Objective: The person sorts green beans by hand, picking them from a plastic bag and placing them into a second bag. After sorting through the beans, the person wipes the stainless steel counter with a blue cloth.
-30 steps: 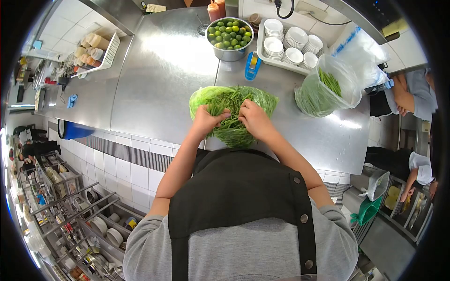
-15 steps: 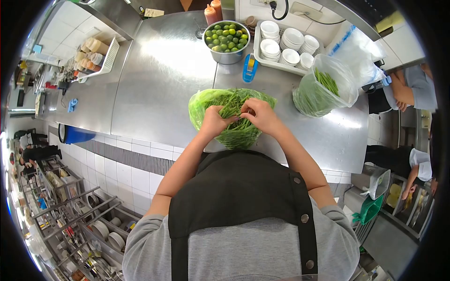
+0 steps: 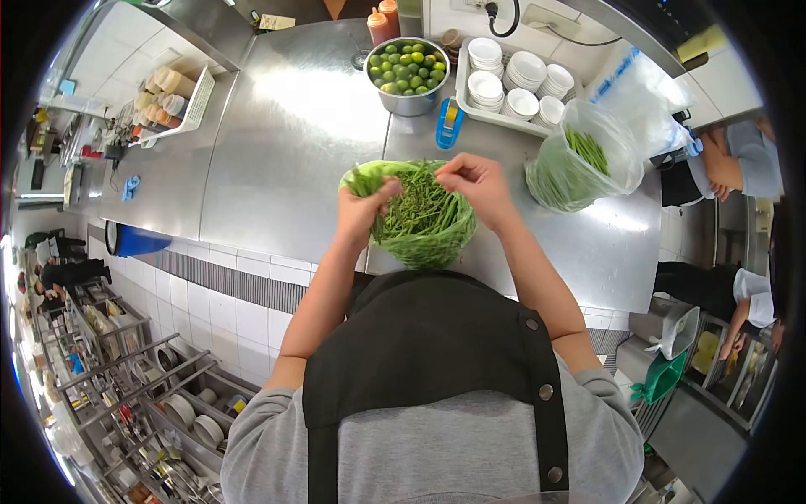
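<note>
On the steel counter right in front of me stands an open plastic bag [image 3: 432,248] full of thin green stalks [image 3: 420,202] with small bud-like tips. My left hand [image 3: 363,212], at the bag's left side, is closed around a small bunch of green stalks [image 3: 366,180], slightly blurred. Over the bag's right rim, my right hand [image 3: 478,186] has thumb and fingertips pinched together. Whatever lies in that pinch is too small to make out. Farther right, a second clear bag [image 3: 554,178] holds longer green stems [image 3: 586,151].
Behind the bag are a metal bowl of limes [image 3: 407,102], a blue tape dispenser [image 3: 449,126] and a tray [image 3: 504,122] of stacked white bowls. Two sauce bottles [image 3: 382,25] stand at the back. A white basket of containers [image 3: 197,101] sits left. Other people [image 3: 735,160] are at the right.
My hands were together over the middle of the bag and have moved apart. The left went left with the bunch of stalks; the right rose slightly, up and right.
</note>
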A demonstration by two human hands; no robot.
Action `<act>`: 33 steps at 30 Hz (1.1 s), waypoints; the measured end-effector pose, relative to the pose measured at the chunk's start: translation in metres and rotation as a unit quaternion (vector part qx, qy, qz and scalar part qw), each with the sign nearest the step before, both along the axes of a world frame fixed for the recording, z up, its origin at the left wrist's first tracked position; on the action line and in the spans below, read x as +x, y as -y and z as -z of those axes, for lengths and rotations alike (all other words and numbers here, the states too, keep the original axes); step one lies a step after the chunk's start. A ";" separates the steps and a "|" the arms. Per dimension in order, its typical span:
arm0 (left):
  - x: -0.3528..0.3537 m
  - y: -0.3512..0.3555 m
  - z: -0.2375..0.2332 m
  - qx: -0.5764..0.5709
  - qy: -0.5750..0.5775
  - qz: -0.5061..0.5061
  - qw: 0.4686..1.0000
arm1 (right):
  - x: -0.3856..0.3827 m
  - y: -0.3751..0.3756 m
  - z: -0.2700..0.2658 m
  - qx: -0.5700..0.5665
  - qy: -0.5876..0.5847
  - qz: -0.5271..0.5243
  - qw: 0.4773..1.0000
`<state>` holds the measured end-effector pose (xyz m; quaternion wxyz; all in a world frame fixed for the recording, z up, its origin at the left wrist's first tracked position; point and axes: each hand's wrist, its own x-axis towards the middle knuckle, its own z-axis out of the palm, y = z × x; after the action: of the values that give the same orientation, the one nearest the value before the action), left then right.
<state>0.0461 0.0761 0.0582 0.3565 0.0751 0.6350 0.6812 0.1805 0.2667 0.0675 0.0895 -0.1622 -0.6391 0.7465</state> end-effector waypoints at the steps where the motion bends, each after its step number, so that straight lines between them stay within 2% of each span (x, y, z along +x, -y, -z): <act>1: -0.004 -0.001 -0.002 0.053 0.038 -0.030 0.997 | 0.000 -0.002 0.000 0.065 0.038 -0.031 0.997; 3: -0.011 0.001 -0.006 0.155 0.116 -0.099 0.976 | 0.000 -0.001 0.021 0.094 0.060 -0.050 0.992; 5: -0.015 0.001 -0.009 0.175 0.113 -0.114 0.971 | -0.001 0.003 0.046 0.122 0.082 -0.076 0.986; 9: -0.016 0.002 -0.015 0.201 0.113 -0.135 0.964 | -0.006 0.012 0.037 0.088 0.081 -0.074 0.990; 12: -0.015 0.003 -0.013 0.197 0.114 -0.139 0.964 | -0.009 0.025 0.015 0.102 -0.015 -0.064 0.993; 15: -0.013 0.000 -0.014 0.192 0.117 -0.137 0.965 | -0.013 0.033 -0.009 0.180 -0.009 -0.091 0.979; 19: -0.010 -0.002 -0.015 0.189 0.112 -0.141 0.965 | -0.020 0.033 -0.011 0.191 -0.061 -0.095 0.975; 25: -0.005 -0.004 -0.003 0.102 0.150 -0.146 0.972 | -0.019 0.028 -0.020 -0.012 -0.096 -0.125 0.987; 28: -0.007 0.002 0.018 0.078 0.190 -0.144 0.968 | -0.011 0.023 -0.029 -0.030 -0.068 -0.186 0.980; 31: -0.007 0.009 0.026 0.081 0.242 -0.123 0.959 | -0.009 0.011 -0.008 0.007 -0.018 -0.176 0.984; 33: -0.005 0.010 0.022 0.078 0.260 -0.116 0.955 | -0.008 0.000 0.005 0.170 0.101 -0.186 0.963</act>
<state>0.0415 0.0661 0.0357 0.4210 -0.1510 0.4695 0.7613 0.1728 0.2669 0.0629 -0.0895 -0.0977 -0.7809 0.6104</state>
